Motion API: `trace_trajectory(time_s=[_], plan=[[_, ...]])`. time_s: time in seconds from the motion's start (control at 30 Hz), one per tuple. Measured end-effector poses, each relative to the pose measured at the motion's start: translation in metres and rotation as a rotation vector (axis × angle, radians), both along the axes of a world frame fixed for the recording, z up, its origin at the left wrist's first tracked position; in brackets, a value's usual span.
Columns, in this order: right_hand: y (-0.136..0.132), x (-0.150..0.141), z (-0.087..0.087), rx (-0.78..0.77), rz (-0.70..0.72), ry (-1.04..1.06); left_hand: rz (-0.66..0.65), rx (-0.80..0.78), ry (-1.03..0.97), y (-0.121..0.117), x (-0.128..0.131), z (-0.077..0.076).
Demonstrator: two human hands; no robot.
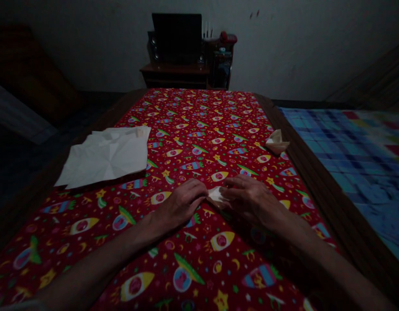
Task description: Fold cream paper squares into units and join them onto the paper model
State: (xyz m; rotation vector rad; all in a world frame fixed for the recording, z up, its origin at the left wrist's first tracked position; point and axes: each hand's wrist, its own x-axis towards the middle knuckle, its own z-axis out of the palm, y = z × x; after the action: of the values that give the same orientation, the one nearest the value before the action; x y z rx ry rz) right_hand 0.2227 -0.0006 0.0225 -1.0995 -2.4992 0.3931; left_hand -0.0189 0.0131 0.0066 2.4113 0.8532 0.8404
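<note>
Where the red patterned cloth (pixel 202 242) fills the bottom of the frame, two bare forearms slant inward from the lower left and lower right corners. They lead to the left hand (pixel 188 198) and the right hand (pixel 251 196), which meet around a small folded paper (pixel 215 195) just below the centre of the frame. That paper lies between them, to the right of the left hand and to the left of the right hand, touching both, so neither looks clearly nearer. Its visible lower edge slants from upper left to lower right; the right end is partly covered, so its full long axis is hard to tell. The left hand is nearly closed, thumb and fingertips pinched at the paper's left end. The right hand is half open, its fingers bent over the right end; whether they grip it or only press on it cannot be told in the dim light.

Farther up, a folded tan shape (pixel 277 146) sits at the right edge of the cloth, and a pile of creased white sheets (pixel 109 160) lies at the left, both well apart from the hands. At the top centre, a dark screen (pixel 176 36) stands on a desk (pixel 173 69).
</note>
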Motion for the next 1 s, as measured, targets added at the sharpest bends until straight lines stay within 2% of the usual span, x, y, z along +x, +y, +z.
trace_trajectory(time_s=[0.2, 0.47, 0.67, 0.9, 1.0], plan=[[0.004, -0.008, -0.002, -0.102, -0.085, -0.02, -0.028, 0.036, -0.014, 0.002, 0.001, -0.003], [0.005, -0.011, -0.005, -0.002, -0.081, -0.103, -0.049, 0.012, -0.02, 0.001, 0.002, 0.0], [-0.008, -0.012, -0.012, 0.115, -0.067, -0.111, -0.043, 0.025, -0.023, 0.002, 0.0, 0.001], [-0.007, -0.025, -0.011, 0.074, -0.033, -0.191, -0.091, -0.003, -0.064, 0.002, 0.0, 0.0], [-0.005, -0.029, -0.014, 0.069, -0.073, -0.166, -0.09, -0.002, -0.061, 0.002, 0.0, 0.0]])
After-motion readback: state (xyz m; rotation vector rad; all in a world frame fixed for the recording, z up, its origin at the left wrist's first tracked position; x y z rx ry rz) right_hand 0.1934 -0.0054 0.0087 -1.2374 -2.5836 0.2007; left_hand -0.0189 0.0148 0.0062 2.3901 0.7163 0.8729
